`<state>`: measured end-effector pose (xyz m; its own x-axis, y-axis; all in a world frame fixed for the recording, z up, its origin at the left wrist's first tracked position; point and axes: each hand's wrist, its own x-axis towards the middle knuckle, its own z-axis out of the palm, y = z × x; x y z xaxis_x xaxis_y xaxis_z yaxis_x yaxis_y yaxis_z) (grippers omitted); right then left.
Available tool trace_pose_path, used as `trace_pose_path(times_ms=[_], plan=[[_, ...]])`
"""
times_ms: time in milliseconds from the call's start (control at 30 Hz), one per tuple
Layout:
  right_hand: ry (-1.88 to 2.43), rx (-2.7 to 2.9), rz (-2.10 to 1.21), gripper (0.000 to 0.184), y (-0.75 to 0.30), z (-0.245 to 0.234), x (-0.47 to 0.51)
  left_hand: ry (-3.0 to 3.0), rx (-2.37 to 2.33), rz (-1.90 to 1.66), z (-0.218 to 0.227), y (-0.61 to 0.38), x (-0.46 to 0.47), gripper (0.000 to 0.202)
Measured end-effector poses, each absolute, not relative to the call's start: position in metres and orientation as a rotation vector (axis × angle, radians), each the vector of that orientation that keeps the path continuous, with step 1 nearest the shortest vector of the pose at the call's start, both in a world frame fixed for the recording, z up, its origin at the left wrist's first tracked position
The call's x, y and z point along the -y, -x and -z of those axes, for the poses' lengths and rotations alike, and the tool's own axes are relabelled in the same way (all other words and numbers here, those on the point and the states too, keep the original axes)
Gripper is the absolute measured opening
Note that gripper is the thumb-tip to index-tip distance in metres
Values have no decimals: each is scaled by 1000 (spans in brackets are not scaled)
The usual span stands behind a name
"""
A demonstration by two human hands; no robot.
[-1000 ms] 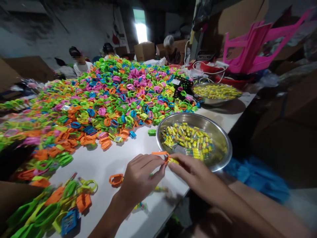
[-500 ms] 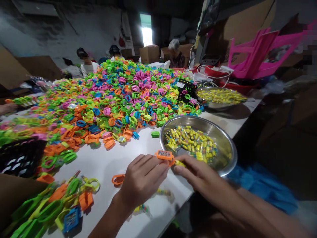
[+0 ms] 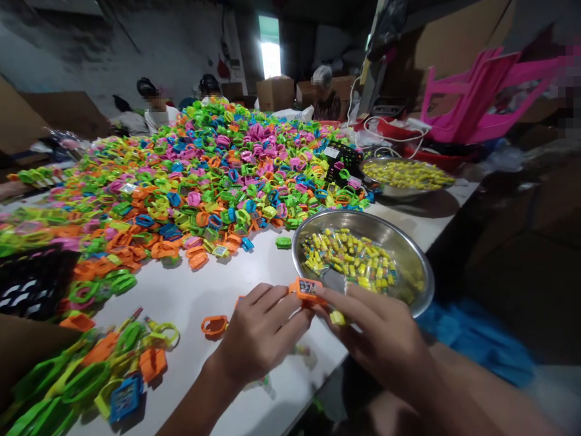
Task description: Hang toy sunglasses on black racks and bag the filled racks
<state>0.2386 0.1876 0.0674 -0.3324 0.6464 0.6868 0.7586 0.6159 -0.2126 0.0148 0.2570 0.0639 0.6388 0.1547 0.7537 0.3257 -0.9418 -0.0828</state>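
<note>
An orange toy watch (image 3: 307, 289) with a printed face is gripped by my left hand (image 3: 258, 330), whose fingers curl around its left side. From the other side my right hand (image 3: 384, 339) presses its fingertips on the watch's right end. Beneath those fingers shows a small yellow wrapped candy roll (image 3: 337, 318), held in the same hand. Behind the hands stands a steel bowl (image 3: 420, 266) with many yellow wrapped candies (image 3: 358, 254). An orange watch band (image 3: 214, 326) lies on the table left of my left hand. Wrapped pieces under my wrists are partly hidden.
A large heap of colourful toy watches (image 3: 218, 169) covers the table (image 3: 181, 303). Finished-looking watches with candies (image 3: 113, 363) lie front left beside a black crate (image 3: 39, 281). A second candy bowl (image 3: 408, 194) and a pink stool (image 3: 481, 97) stand right. Several people sit behind.
My right hand has moved up and over the orange watch, its fingers now on the watch's end. The candy roll has shifted below the fingers. The view has moved slightly.
</note>
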Motion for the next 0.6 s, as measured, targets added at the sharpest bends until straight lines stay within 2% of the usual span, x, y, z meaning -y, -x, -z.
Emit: trace_pose_path(times_ms=[100, 433, 533, 600], plan=[[1042, 2063, 173, 29, -237, -71, -184, 2625, 368, 1209, -65, -16, -255, 15], [961, 2061, 213, 39, -232, -81, -172, 2600, 360, 1210, -65, -14, -255, 18], [1068, 2026, 208, 41, -248, -71, -160, 2601, 375, 1216, -64, -14, -256, 15], [1302, 1903, 238, 39, -260, -59, -146, 2605, 383, 1219, -64, -13, -257, 12]])
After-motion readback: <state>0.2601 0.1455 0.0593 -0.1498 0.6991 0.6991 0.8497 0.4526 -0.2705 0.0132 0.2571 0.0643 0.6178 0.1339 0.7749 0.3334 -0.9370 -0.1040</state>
